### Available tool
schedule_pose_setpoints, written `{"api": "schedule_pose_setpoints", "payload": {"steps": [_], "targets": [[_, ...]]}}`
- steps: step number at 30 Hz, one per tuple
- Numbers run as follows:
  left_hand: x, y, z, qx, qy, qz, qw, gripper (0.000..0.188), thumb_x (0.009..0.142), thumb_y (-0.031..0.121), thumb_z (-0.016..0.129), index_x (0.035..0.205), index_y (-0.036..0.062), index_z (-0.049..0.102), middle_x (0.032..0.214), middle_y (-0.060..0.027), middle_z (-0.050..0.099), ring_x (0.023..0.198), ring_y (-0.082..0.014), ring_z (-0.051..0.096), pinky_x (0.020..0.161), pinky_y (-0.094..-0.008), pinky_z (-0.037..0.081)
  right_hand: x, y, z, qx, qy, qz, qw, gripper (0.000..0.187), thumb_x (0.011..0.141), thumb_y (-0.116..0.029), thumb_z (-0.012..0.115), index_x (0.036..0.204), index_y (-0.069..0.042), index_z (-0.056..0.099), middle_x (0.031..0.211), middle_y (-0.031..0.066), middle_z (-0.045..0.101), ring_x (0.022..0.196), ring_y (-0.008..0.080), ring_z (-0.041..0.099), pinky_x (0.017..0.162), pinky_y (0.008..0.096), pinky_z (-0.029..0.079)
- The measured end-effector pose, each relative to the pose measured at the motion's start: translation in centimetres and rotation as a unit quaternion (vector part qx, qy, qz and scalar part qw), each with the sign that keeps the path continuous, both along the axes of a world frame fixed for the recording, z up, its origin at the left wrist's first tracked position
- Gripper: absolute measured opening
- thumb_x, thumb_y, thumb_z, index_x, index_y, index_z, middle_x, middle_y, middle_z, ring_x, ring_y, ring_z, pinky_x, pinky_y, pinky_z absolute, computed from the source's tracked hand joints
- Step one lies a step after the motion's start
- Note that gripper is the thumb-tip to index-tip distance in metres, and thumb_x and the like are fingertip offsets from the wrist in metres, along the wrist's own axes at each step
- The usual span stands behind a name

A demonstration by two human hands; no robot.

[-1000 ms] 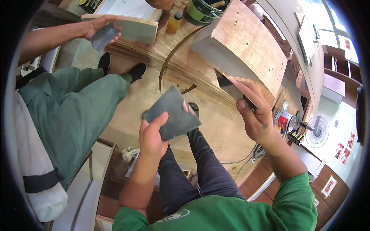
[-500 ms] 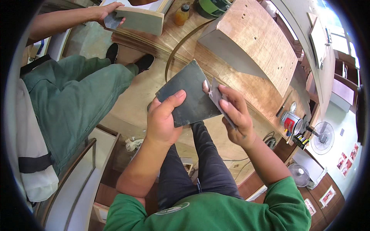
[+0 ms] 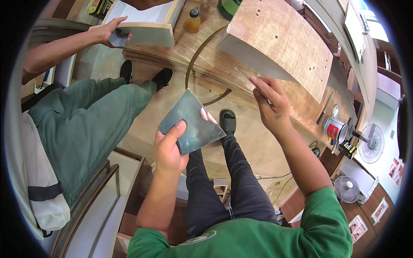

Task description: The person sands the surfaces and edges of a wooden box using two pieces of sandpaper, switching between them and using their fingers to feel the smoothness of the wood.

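Left hand (image 3: 170, 148) clamped on dark square plate (image 3: 189, 124), lower-left of plywood box (image 3: 282, 43) in view. Right hand (image 3: 273, 103), apart from left, pinches thin blurred blade (image 3: 247, 80) near box. Amber bottle (image 3: 192, 22) left of box.

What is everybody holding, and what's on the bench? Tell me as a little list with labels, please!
Left hand: grips a dark square plate, thumb on top
Right hand: holds a thin flat tool, blurred, apart from the plate
Other person's hand: holds a grey flat tool, at a grey-faced panel
Bench: wooden box, bottle of orange liquid, red-and-white can
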State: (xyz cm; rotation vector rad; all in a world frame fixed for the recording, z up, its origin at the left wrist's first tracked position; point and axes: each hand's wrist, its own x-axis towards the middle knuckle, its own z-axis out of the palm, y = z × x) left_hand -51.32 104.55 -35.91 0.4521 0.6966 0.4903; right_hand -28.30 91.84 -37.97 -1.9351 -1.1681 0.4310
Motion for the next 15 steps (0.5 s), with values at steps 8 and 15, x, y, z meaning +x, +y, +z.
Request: {"api": "schedule_pose_setpoints", "payload": {"steps": [8, 15], "targets": [[-0.3, -1.5, -1.1, -0.027, 0.007, -0.009, 1.000, 0.038, 0.092, 0.016, 0.053, 0.117, -0.0112, 0.056, 0.110, -0.0221, 0.064, 0.108, -0.0346, 0.063, 0.100, -0.0474, 0.049, -1.1, 4.7, -4.2, 0.091, -0.007, -0.103, 0.991, 0.038, 0.086, 0.006, 0.067, 0.121, -0.010, 0.070, 0.108, 0.0133, 0.069, 0.097, 0.0294, 0.064, 0.086, 0.0323, 0.051], [-1.0, -1.9, -2.7, -0.016, 0.060, -0.017, 0.998, 0.041, 0.092, 0.018, 0.054, 0.124, -0.0079, 0.055, 0.115, -0.0199, 0.065, 0.111, -0.0318, 0.063, 0.102, -0.0453, 0.048, -0.6, 5.9, -5.9, 0.134, -0.061, -0.120, 0.982, 0.040, 0.085, 0.010, 0.067, 0.120, -0.009, 0.071, 0.110, 0.0140, 0.069, 0.102, 0.0281, 0.065, 0.087, 0.0313, 0.051]]}}
